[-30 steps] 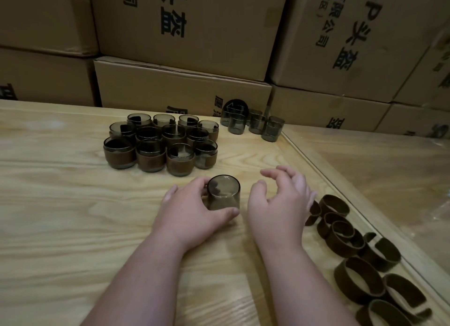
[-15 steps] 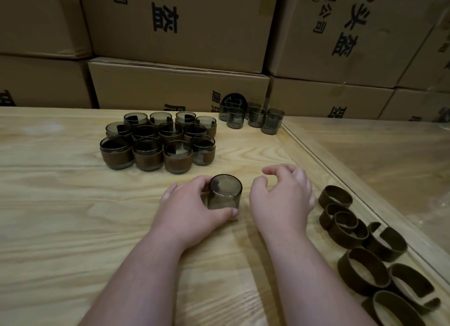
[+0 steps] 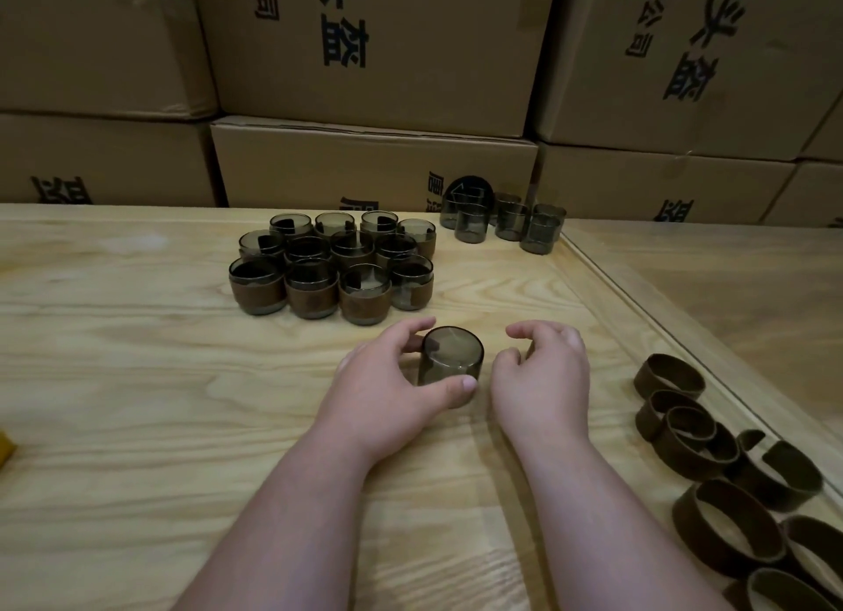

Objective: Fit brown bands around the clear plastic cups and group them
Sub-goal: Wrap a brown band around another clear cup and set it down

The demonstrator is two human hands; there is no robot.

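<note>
A smoky clear plastic cup (image 3: 451,357) stands upside down on the wooden table (image 3: 137,382). My left hand (image 3: 387,391) grips it, thumb in front and fingers behind. My right hand (image 3: 543,378) hovers just right of the cup with curled fingers, holding nothing and not touching it. Several banded cups (image 3: 333,268) stand grouped beyond my hands. Several bare cups (image 3: 502,220) stand at the back by the boxes. Loose brown bands (image 3: 711,469) lie along the right edge.
Stacked cardboard boxes (image 3: 374,168) wall off the back of the table. A second, lower wooden surface (image 3: 730,291) adjoins on the right. A yellow object (image 3: 5,451) peeks in at the left edge.
Both hands have stayed almost in place around the cup. The view has tilted upward, so the table and cups sit lower in the frame.
</note>
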